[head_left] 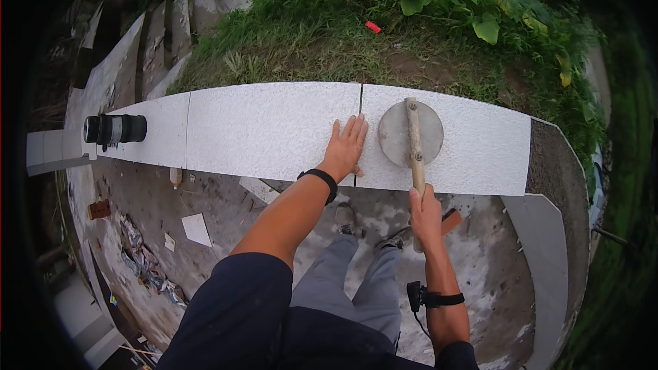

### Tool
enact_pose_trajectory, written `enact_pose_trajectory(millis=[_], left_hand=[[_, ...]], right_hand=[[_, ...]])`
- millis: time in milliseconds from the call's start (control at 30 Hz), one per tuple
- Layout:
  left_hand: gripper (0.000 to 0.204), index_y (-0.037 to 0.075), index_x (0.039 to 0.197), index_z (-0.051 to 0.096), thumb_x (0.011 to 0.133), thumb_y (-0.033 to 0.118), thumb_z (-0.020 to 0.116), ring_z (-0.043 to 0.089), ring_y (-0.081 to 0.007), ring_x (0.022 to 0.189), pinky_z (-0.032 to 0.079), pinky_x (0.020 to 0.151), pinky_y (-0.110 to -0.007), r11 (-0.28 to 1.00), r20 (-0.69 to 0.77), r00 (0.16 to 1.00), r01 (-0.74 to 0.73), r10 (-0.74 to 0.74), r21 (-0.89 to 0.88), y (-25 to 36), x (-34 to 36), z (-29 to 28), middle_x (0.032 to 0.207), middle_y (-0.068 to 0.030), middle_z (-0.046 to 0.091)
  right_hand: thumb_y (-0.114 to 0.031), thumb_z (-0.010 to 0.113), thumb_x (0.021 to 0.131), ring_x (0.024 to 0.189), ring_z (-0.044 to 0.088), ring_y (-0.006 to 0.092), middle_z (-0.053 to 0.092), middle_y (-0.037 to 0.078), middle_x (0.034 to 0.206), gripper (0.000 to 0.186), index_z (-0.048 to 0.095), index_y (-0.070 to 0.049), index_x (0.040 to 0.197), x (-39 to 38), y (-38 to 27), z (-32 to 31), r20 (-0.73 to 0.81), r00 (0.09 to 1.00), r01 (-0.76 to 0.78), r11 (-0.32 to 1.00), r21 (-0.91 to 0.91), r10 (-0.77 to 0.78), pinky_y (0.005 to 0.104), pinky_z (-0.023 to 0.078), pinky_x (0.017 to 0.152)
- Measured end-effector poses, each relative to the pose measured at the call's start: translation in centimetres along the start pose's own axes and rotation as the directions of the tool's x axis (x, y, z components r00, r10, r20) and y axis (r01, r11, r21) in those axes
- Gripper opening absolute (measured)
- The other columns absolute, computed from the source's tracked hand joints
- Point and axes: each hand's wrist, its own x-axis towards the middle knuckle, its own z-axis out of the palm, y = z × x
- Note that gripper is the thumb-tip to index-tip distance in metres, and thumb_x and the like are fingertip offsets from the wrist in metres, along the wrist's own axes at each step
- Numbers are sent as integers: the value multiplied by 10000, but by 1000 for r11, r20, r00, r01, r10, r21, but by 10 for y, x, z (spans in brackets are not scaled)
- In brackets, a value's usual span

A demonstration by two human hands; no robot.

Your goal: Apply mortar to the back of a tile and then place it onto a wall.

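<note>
Clock positions are taken from the person, twelve being straight ahead. A row of pale slabs crosses the work area; the left slab (267, 127) and right slab (473, 144) meet at a dark joint (361, 98) at twelve o'clock. The left hand (343, 148) lies palm down on the left slab beside this joint, fingers extended and slightly spread, gripping nothing. The right hand (426, 216), at one o'clock, is curled closed around the wooden handle of the mallet (430, 136). The mallet's round grey head is positioned over the right slab, between twelve and one; whether it touches the surface cannot be told from here. At two o'clock, a strip of mortar (558, 157) adjoins the right slab's end. A dark canister (127, 129) is on the row at ten o'clock. Grass (301, 48) borders the row's far side, with a small red piece (373, 27) at twelve.
</note>
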Motion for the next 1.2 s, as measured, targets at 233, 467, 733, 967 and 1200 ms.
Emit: enact_pose_trajectory(millis=[233,467,733,967,1200], left_hand=[[1363,-24,1553,201,545,586,886,211,-340,1511,231,1177,-584,1000,2,1000,-11,11,21,6,5,-3,1642,-205,166],[1382,-6,1568,184,548,622,875,187,-311,1520,227,1181,-576,997,25,999,27,-29,69,4,1,-4,1652,-168,161],[1365,-8,1573,158,586,617,863,170,-317,1524,231,1179,-574,997,67,998,19,-23,68,2,3,-6,1656,-175,143],[1379,-8,1570,165,564,612,877,194,-314,1519,239,1170,-585,998,80,997,18,-23,60,3,5,5,1653,-178,151],[1381,-11,1570,161,564,608,878,186,-319,1523,242,1171,-583,997,59,998,15,-20,72,7,3,1,1657,-183,139]], right_hand=[[-352,505,1029,760,627,498,653,251,770,336,519,-17,1062,1,20,9,-39,999,-11,997,-81,8,542,465,654],[-349,494,1035,742,634,480,649,240,758,330,506,-20,1054,-10,28,17,-60,997,39,999,-6,-40,533,464,644],[-326,502,1034,718,629,475,637,241,730,313,507,-13,1029,-18,4,-1,-57,998,41,998,57,-38,539,452,633],[-325,493,1038,704,622,466,622,238,725,313,507,-14,1008,-15,16,0,-9,1000,17,1000,20,-16,531,441,614],[-312,492,1039,677,615,442,606,225,712,300,505,-15,1000,-12,33,11,1,1000,31,999,19,-31,514,436,595]])
